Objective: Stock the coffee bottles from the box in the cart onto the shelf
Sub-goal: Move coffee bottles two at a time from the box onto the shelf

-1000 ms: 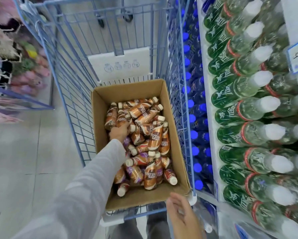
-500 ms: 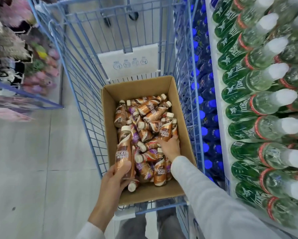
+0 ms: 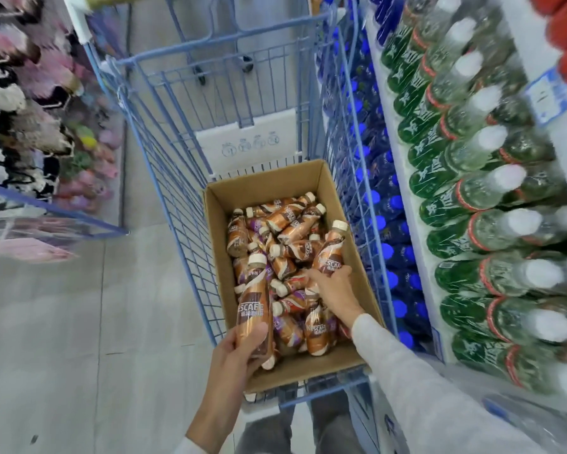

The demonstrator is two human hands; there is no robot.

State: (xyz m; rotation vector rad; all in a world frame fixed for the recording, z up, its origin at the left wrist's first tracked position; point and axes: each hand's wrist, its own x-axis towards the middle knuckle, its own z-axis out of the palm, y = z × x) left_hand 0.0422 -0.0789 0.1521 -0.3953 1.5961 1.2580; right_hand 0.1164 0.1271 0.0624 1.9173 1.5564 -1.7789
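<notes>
An open cardboard box [image 3: 334, 188] sits in the near end of a blue wire cart [image 3: 183, 204] and holds several brown coffee bottles [image 3: 295, 224] with cream caps. My left hand [image 3: 239, 352] grips one coffee bottle [image 3: 254, 299] upright at the box's near left corner. Inside the box on the right, my right hand [image 3: 334, 286] grips a second coffee bottle [image 3: 331, 250] by its lower half, tilted with its cap up. The shelf [image 3: 403, 178] stands right of the cart.
The shelf carries rows of green-labelled clear bottles [image 3: 465, 191] with white caps, and blue-capped bottles [image 3: 390, 244] on the level below. A blue price tag [image 3: 544, 93] sits on an upper shelf edge. Plush goods [image 3: 29, 126] hang across the grey-floored aisle on the left.
One second ago my left hand reached into the box; it now holds a bottle upright. My right hand came from the cart's near edge into the box and lifted a second bottle.
</notes>
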